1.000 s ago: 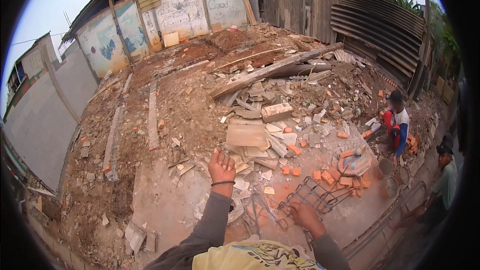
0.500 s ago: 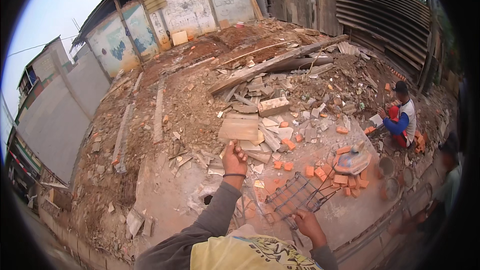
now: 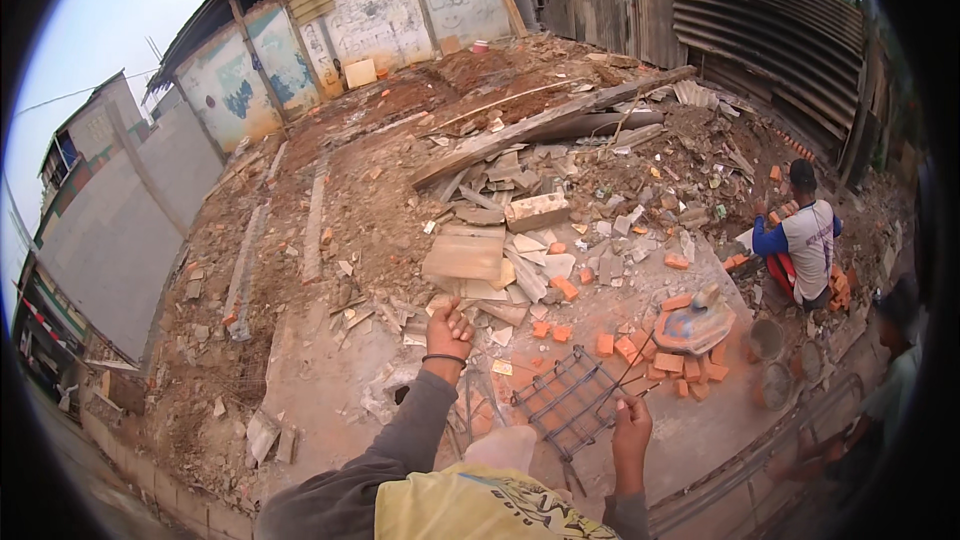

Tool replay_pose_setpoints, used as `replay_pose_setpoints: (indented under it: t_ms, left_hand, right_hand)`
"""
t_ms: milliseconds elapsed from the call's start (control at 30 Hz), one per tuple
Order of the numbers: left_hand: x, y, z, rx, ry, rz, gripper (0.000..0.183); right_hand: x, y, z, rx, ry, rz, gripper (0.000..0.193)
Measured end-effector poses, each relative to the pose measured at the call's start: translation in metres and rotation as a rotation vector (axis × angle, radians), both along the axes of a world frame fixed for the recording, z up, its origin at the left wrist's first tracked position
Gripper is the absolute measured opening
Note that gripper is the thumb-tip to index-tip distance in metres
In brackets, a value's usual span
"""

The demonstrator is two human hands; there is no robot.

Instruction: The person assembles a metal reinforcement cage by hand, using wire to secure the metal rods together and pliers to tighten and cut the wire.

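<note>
My left hand (image 3: 447,330) is raised over the concrete slab with its fingers closed; whatever may be in them is too small to name. Lower right, my right hand (image 3: 631,427) has its fingers pinched together beside a cage of tied steel bars (image 3: 570,400). Thin dark wires or rods (image 3: 628,372) stick out near these fingertips, and I cannot tell whether the hand grips them. The cage shows long bars with several cross ties, and its near end reaches down toward my yellow shirt.
Broken orange bricks (image 3: 668,364) lie around a blue-grey tub (image 3: 693,325), near buckets (image 3: 768,340). Rubble and a long timber beam (image 3: 540,135) spread beyond. One person (image 3: 805,240) squats at the right holding bricks; another person (image 3: 890,380) is at the right edge.
My right hand has risen and turned more upright beside the steel cage. My left hand stays closed, slightly lower. The squatting person has turned away, with bricks in hand.
</note>
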State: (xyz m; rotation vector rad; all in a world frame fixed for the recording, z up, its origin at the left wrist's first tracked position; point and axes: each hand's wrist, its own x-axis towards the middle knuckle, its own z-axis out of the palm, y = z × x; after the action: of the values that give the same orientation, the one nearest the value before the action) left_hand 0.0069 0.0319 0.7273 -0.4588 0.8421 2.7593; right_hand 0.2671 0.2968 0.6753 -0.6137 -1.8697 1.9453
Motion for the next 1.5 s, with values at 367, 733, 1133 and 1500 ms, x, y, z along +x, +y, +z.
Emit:
replay_pose_setpoints:
  t_ms: [367, 733, 1133, 1500]
  left_hand:
    - [-0.086, 0.011, -0.025, 0.134, 0.038, -0.002, 0.022]
    - [-0.198, -0.02, -0.016, 0.241, 0.037, 0.093, 0.016]
    - [-0.155, 0.055, -0.084, 0.131, -0.142, -0.342, 0.016]
    - [-0.155, 0.082, -0.106, -0.057, -0.162, -0.246, 0.012]
  right_hand:
    - [-0.01, -0.032, 0.044, -0.748, 0.201, 0.497, 0.024]
    - [-0.112, -0.099, 0.064, 0.086, -0.326, 1.071, 0.03]
    - [-0.071, -0.064, 0.015, 0.711, -0.673, -0.524, 0.018]
    - [-0.029, -0.081, 0.057, -0.837, 0.35, -0.007, 0.027]
